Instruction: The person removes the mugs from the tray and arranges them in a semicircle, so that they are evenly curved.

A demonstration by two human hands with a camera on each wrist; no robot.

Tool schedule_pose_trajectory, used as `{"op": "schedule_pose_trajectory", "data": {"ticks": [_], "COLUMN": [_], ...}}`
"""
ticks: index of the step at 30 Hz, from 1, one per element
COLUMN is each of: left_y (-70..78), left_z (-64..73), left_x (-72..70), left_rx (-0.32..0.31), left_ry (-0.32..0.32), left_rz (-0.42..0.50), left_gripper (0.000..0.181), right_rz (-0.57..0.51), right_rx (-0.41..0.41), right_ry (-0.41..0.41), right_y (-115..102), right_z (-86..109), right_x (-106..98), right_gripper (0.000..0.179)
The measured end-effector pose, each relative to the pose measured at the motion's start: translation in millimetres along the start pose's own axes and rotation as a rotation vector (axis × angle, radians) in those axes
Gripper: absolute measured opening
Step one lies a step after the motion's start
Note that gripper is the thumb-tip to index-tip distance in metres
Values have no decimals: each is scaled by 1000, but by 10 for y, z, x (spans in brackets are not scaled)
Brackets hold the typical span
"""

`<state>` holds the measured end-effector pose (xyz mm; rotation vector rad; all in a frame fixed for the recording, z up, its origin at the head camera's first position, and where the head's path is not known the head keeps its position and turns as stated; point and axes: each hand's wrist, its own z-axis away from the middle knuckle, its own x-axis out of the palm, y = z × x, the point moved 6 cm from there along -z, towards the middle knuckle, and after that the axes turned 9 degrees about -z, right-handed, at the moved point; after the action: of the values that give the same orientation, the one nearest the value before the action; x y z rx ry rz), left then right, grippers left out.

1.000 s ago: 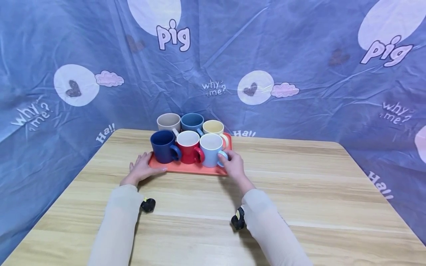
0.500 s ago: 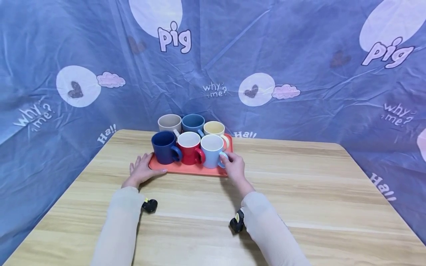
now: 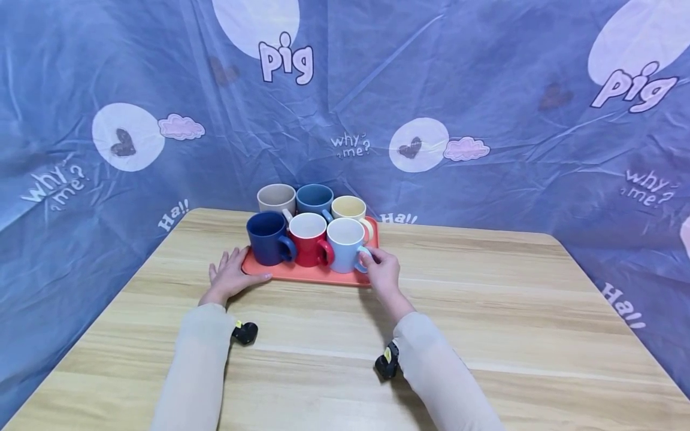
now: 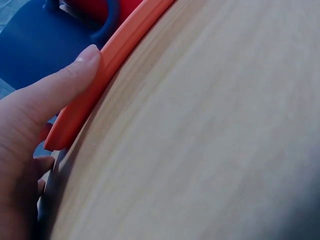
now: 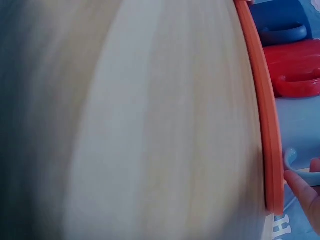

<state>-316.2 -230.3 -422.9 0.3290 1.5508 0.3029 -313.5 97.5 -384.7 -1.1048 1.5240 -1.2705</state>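
Observation:
Several mugs stand upright in two rows on an orange tray (image 3: 302, 273). In the front row are a navy mug (image 3: 265, 242), a red mug (image 3: 307, 245) and a light blue mug (image 3: 342, 248). At the back are a grey mug (image 3: 276, 200), a teal-blue mug (image 3: 314, 199) and a pale yellow mug (image 3: 347, 208). My right hand (image 3: 384, 272) pinches the light blue mug's handle. My left hand (image 3: 230, 278) rests at the tray's front left corner, fingers spread; its thumb (image 4: 75, 75) lies along the front rim in the left wrist view.
The tray sits at the back left of a wooden table (image 3: 485, 299). A blue printed cloth (image 3: 485, 90) hangs behind and along the sides. Small black devices (image 3: 245, 333) show at both wrists.
Only the head view shifts slightly. Both hands, the tray and the mugs keep their places relative to each other.

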Motion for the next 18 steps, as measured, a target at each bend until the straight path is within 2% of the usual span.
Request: {"op": "schedule_pose_trajectory", "data": {"ticks": [7, 18], "left_y": [4, 0], "left_z": [-3, 12], "left_x": [-1, -8], "left_rx": [-3, -4], "left_ry": [-1, 3], "left_rz": [1, 11], "left_gripper": [104, 104], "right_rz": [-4, 67], "right_rx": [-56, -105], "right_ry": [-24, -63], "right_y": [-15, -54], "right_z": [4, 0], "right_x": [-43, -156], "right_gripper": [19, 19]}}
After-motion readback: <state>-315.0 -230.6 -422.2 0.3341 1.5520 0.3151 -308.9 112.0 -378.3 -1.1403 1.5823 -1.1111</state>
